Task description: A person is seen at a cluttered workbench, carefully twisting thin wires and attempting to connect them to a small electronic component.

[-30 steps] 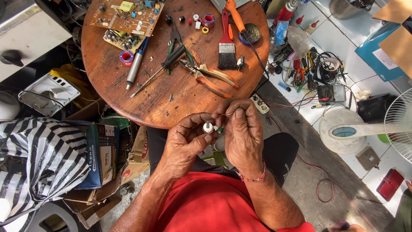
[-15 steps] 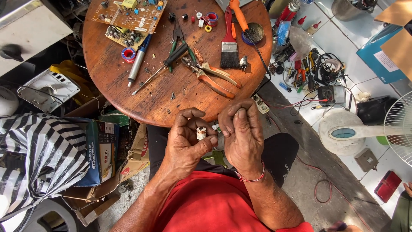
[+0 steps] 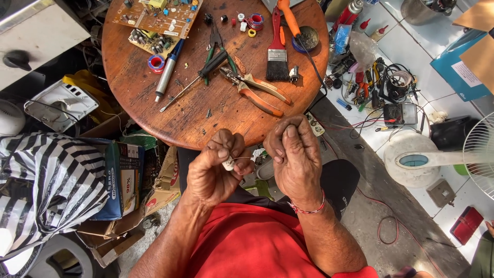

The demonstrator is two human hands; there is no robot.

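The left hand (image 3: 216, 172) pinches a small white part (image 3: 228, 164) above the lap, the right hand (image 3: 293, 154) closed on a thin wire (image 3: 244, 158) running from it, seemingly mid-job, with pliers (image 3: 254, 90) idle on the round desk (image 3: 154, 110).

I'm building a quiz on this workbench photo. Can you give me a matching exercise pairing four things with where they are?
Things:
1. small white part
2. paintbrush
3. circuit board
4. pliers

Places:
A. far left of the round table
B. pinched in the left hand
C. middle of the table, orange handles
D. far side of the table, bristles toward the person

Pairs: 1-B, 2-D, 3-A, 4-C
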